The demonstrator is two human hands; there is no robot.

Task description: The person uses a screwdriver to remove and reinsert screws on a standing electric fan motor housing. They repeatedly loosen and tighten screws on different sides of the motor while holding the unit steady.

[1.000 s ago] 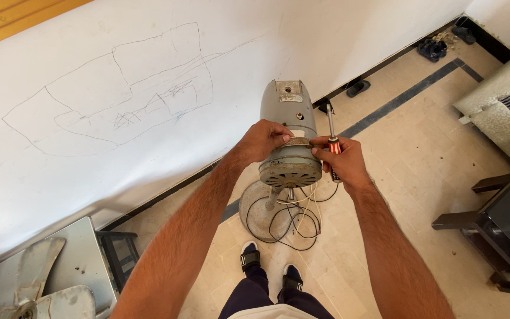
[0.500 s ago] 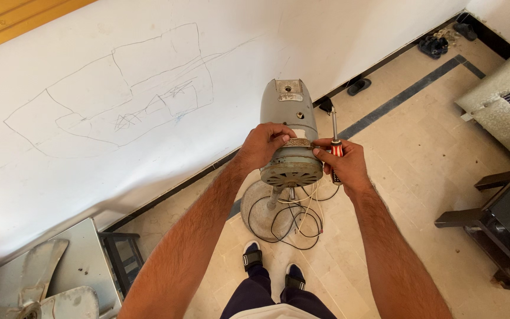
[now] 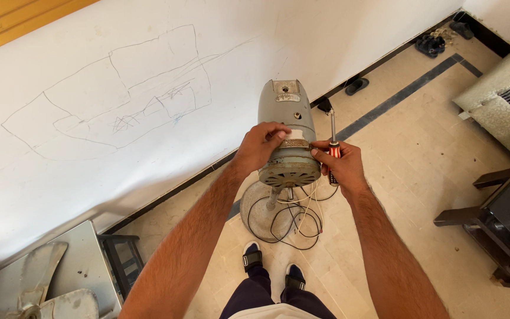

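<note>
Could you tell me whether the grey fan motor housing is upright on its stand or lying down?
Upright: the grey fan motor housing sits atop its pole above the round base.

The fan motor (image 3: 288,139) is sitting atop its stand, directly above the round base (image 3: 267,211) that is resting on the floor (image 3: 420,153). The left hand (image 3: 262,147) is touching the motor's left side, and the right hand (image 3: 340,167) is pressing against its right side while holding a screwdriver (image 3: 333,149) upright just beside the housing. Loose wires (image 3: 293,218) are lying on the base and spilling onto the floor to its right. The feet (image 3: 273,269) are standing just before the base. The wall (image 3: 149,88) is rising behind the motor. A fan blade (image 3: 36,283) is lying at far left, and a small stool (image 3: 120,260) is standing to its right.
</note>
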